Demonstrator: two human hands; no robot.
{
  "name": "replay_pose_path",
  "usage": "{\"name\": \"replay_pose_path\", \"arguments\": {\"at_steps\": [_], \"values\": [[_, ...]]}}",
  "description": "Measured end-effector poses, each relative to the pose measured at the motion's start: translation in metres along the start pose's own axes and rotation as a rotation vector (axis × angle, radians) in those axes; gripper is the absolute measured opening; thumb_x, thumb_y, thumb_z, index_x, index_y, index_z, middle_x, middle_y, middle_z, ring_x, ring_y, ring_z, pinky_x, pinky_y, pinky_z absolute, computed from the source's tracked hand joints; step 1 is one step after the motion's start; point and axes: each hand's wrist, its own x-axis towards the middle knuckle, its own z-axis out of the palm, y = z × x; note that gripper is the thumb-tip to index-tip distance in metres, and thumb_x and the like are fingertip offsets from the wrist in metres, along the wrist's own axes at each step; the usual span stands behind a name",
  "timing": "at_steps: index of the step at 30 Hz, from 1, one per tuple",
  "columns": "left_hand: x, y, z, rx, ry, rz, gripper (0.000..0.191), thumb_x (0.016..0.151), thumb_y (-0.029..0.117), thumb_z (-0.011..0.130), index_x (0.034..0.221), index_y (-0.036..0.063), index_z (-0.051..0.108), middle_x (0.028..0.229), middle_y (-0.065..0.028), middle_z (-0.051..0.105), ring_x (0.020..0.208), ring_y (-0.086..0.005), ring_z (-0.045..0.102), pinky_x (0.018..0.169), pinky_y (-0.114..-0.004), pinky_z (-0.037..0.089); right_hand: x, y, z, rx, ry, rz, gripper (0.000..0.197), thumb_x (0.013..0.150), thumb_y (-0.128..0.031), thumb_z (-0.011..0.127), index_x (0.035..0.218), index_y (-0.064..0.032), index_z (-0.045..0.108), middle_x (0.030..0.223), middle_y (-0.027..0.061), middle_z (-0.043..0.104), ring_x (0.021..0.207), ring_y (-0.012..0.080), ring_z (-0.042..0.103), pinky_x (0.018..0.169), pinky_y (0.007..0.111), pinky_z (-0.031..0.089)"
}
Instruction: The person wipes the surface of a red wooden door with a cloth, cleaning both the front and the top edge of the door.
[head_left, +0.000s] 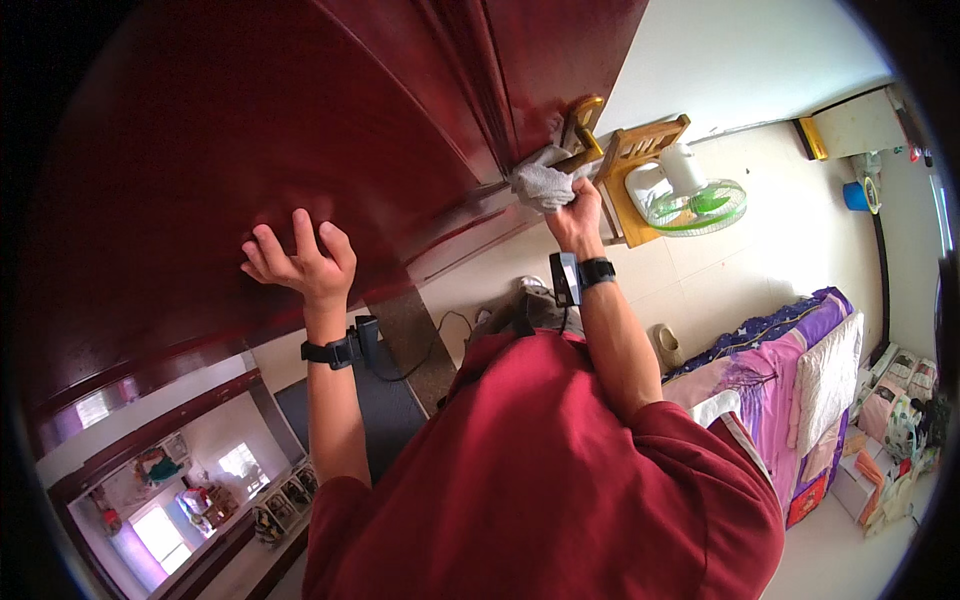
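A dark red wooden door (225, 135) fills the upper left, its surface glossy. With fingers spread, my left hand (304, 259) is at the door's face and holds nothing; whether the fingertips press on it I cannot tell. My right hand (577, 214) grips a grey cloth (544, 184) near the door's edge. The cloth lies against the door just below the gold-coloured door handle (586, 139) and partly covers the handle's lower part. Black bands with small devices sit on both wrists.
Just beyond the handle, a wooden chair (641, 176) bears a white and green electric fan (697, 199). A bed with purple bedding (780, 375) stands at the right, a beige shoe (667, 345) beside it. A mirror (172, 510) is at lower left. A cable (420, 360) hangs near my body.
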Motion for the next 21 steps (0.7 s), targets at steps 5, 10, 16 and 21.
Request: {"name": "replay_pose_path", "arguments": {"at_steps": [5, 10, 16, 21], "values": [[-0.003, -0.004, 0.007, 0.056, 0.017, 0.007, 0.041, 0.085, 0.021, 0.052, 0.125, 0.0116, 0.049, 0.148, -0.0218, 0.025, 0.142, -0.0379, 0.011, 0.115, -0.052, 0.002, 0.001, 0.021, 0.026, 0.012, 0.045, -0.027, 0.030, 0.085, -0.017, 0.046, 0.107, -0.0012, 0.059, 0.108, 0.0147, 0.064, 0.100, 0.0333, 0.059, 0.099, 0.050, 0.043], [0.000, -0.004, 0.009, 0.062, 0.068, 0.011, 0.038, 0.086, 0.023, 0.050, 0.122, 0.0093, 0.049, 0.147, -0.0243, 0.025, 0.142, -0.0394, 0.011, 0.115, -0.052, 0.004, 0.006, 0.017, 0.025, 0.067, -0.186, 0.085, 0.030, 0.089, -0.025, 0.046, 0.104, -0.0064, 0.063, 0.108, 0.0115, 0.065, 0.101, 0.0299, 0.059, 0.098, 0.047, 0.043], [0.000, -0.004, 0.001, 0.121, 0.052, 0.056, 0.039, 0.090, 0.026, 0.046, 0.124, 0.0082, 0.047, 0.148, -0.0255, 0.024, 0.142, -0.0394, 0.012, 0.115, -0.052, 0.004, 0.017, -0.006, 0.029, -0.088, -0.162, -0.030, 0.043, 0.085, -0.043, 0.052, 0.097, -0.0032, 0.064, 0.099, 0.0126, 0.066, 0.093, 0.0260, 0.061, 0.091, 0.041, 0.046], [0.007, 0.004, 0.009, 0.096, 0.073, 0.059, 0.038, 0.090, 0.025, 0.045, 0.123, 0.0066, 0.046, 0.148, -0.0256, 0.023, 0.142, -0.0392, 0.011, 0.115, -0.053, 0.004, 0.034, 0.012, -0.010, 0.352, -0.559, 0.025, 0.040, 0.093, -0.044, 0.050, 0.110, -0.0098, 0.062, 0.111, 0.0065, 0.065, 0.105, 0.0184, 0.059, 0.097, 0.037, 0.045]]}}
